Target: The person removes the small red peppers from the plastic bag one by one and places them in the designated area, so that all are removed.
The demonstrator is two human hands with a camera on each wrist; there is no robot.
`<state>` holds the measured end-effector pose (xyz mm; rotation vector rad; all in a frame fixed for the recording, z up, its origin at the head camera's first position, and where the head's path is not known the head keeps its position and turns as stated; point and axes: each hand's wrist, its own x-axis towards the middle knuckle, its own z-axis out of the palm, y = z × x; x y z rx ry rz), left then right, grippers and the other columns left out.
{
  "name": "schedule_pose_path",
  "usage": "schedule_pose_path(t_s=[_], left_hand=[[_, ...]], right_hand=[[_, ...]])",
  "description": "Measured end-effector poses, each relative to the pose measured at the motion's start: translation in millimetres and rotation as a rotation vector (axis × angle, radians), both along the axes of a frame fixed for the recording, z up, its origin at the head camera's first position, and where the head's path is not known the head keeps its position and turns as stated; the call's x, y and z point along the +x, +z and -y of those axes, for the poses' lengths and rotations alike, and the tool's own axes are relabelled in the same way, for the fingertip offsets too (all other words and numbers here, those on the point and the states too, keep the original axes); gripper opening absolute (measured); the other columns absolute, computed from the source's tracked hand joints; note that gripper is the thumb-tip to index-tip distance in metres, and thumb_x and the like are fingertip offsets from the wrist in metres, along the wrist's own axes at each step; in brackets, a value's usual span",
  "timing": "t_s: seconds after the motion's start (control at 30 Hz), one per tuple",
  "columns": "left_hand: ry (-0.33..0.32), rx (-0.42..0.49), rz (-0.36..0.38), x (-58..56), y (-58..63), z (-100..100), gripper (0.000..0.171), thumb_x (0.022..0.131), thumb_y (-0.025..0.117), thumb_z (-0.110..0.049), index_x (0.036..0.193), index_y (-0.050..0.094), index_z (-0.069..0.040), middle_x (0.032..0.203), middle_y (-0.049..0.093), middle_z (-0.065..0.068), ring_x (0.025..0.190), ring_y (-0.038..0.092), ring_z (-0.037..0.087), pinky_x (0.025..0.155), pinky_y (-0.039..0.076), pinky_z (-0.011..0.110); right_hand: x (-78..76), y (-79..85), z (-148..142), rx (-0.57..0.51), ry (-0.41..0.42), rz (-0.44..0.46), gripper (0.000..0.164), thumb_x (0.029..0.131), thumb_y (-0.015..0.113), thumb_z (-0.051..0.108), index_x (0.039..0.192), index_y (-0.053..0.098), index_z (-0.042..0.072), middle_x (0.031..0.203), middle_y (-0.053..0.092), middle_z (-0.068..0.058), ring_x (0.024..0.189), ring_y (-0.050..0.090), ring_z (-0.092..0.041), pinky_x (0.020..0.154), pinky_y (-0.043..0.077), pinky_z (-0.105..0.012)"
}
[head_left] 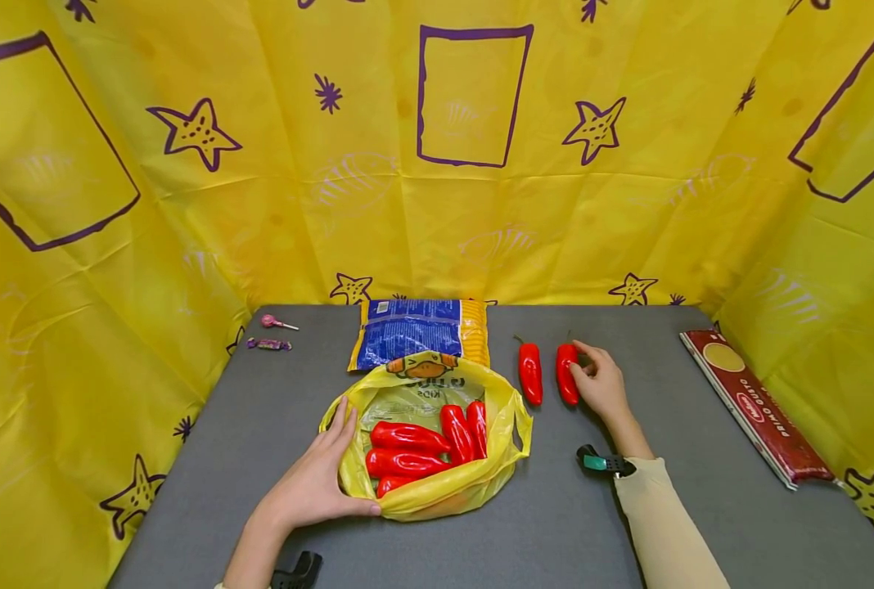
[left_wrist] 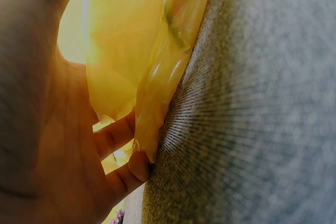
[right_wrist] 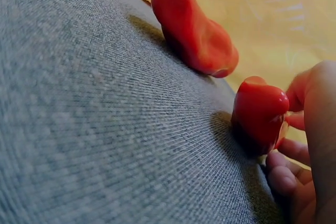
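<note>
A yellow plastic bag (head_left: 466, 483) lies with its mouth spread, and several red peppers (head_left: 407, 464) show inside it. My left hand (head_left: 315, 483) holds the bag's left side, thumb at the near rim and fingers along the far left rim. In the left wrist view, fingertips (left_wrist: 139, 166) curl against the yellow plastic. Right of the bag, two red peppers lie on the table: a left one (head_left: 529, 374) and a right one (head_left: 567, 374). My right hand (head_left: 601, 383) touches the right one's side with loosely bent fingers; this pepper (right_wrist: 258, 116) still rests on the cloth.
Behind the bag lies a blue and yellow packet (head_left: 415, 331). A long dark red packet (head_left: 757, 409) lies along the right edge. At the far left are a pink lollipop (head_left: 269, 321) and a purple wrapped candy (head_left: 269, 344). Yellow printed curtains (head_left: 275, 188) enclose the grey table (head_left: 245, 425).
</note>
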<state>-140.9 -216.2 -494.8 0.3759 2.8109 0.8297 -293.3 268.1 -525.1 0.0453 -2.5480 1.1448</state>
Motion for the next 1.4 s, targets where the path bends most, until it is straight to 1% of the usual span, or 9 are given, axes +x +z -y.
schedule_pose_path(t_s=[0.23,0.4,0.53,0.63,0.8,0.93,1.07,1.2,1.4], left_hand=[[-0.003,0.002,-0.007,0.3,-0.1,0.2,0.149,0.062,0.083,-0.084,0.17,0.016,-0.006,0.18,-0.006,0.007,0.155,0.03,0.045,0.115,0.04,0.068],[-0.003,-0.004,-0.007,0.2,0.1,0.3,0.148,0.063,0.082,-0.084,0.17,0.016,-0.006,0.18,-0.006,0.006,0.154,0.031,0.045,0.115,0.04,0.068],[-0.001,-0.003,-0.007,0.8,0.1,0.8,0.149,0.063,0.082,-0.084,0.17,0.016,-0.006,0.18,-0.007,0.006,0.154,0.031,0.045,0.115,0.04,0.068],[-0.003,-0.006,-0.009,0.9,0.1,1.4,0.149,0.063,0.082,-0.085,0.17,0.017,-0.005,0.18,-0.006,0.007,0.154,0.031,0.045,0.115,0.04,0.068],[-0.001,-0.008,0.005,0.3,0.2,1.1,0.148,0.063,0.083,-0.084,0.17,0.017,-0.006,0.18,-0.006,0.007,0.155,0.029,0.046,0.115,0.04,0.068],[0.004,-0.002,0.016,0.2,0.5,0.7,0.146,0.064,0.083,-0.082,0.17,0.016,-0.007,0.18,-0.007,0.007,0.156,0.026,0.048,0.114,0.04,0.07],[0.012,-0.001,0.023,0.5,0.1,0.5,0.142,0.068,0.081,-0.082,0.17,0.017,-0.007,0.18,-0.006,0.006,0.156,0.026,0.049,0.115,0.039,0.07],[0.021,-0.001,0.03,0.3,-0.5,0.0,0.139,0.07,0.079,-0.082,0.17,0.017,-0.008,0.18,-0.006,0.005,0.157,0.025,0.047,0.116,0.037,0.069],[0.007,0.002,0.008,-0.4,-0.3,1.0,0.14,0.071,0.079,-0.082,0.17,0.017,-0.006,0.18,-0.006,0.008,0.157,0.025,0.05,0.117,0.037,0.07]], right_hand=[[-1.6,-3.4,-1.6,0.026,0.025,-0.002,0.046,0.096,0.068,0.009,0.141,0.065,-0.002,0.124,0.065,-0.025,0.074,0.056,-0.021,0.069,0.044,-0.026],[-1.8,-4.1,-2.2,0.03,0.035,0.001,0.046,0.097,0.067,0.009,0.142,0.064,-0.001,0.126,0.065,-0.025,0.075,0.056,-0.021,0.069,0.044,-0.025],[-1.3,-1.4,-1.8,0.025,0.036,-0.004,0.046,0.098,0.068,0.011,0.142,0.064,-0.001,0.129,0.065,-0.025,0.076,0.055,-0.02,0.069,0.044,-0.024],[-0.2,0.9,-1.9,0.018,0.04,0.0,0.046,0.099,0.068,0.012,0.142,0.064,-0.002,0.131,0.065,-0.025,0.074,0.054,-0.017,0.068,0.043,-0.023],[0.2,6.4,-7.7,-0.014,0.026,0.009,0.046,0.099,0.069,0.016,0.142,0.064,0.0,0.133,0.065,-0.024,0.068,0.052,-0.005,0.061,0.043,-0.019],[2.5,16.2,-11.4,-0.069,0.016,0.012,0.046,0.101,0.069,0.018,0.144,0.064,0.002,0.133,0.065,-0.021,0.063,0.05,0.0,0.055,0.042,-0.017],[7.4,29.8,-6.0,-0.081,0.042,0.004,0.049,0.102,0.069,0.019,0.149,0.061,0.006,0.135,0.065,-0.02,0.066,0.051,0.001,0.057,0.042,-0.017],[11.5,47.6,6.1,-0.073,0.113,-0.023,0.051,0.103,0.069,0.018,0.152,0.058,0.009,0.136,0.064,-0.021,0.069,0.055,-0.002,0.059,0.045,-0.017],[13.4,70.1,29.3,-0.101,0.252,-0.051,0.053,0.102,0.071,0.011,0.153,0.057,0.01,0.135,0.064,-0.023,0.062,0.053,-0.008,0.055,0.043,-0.02]])
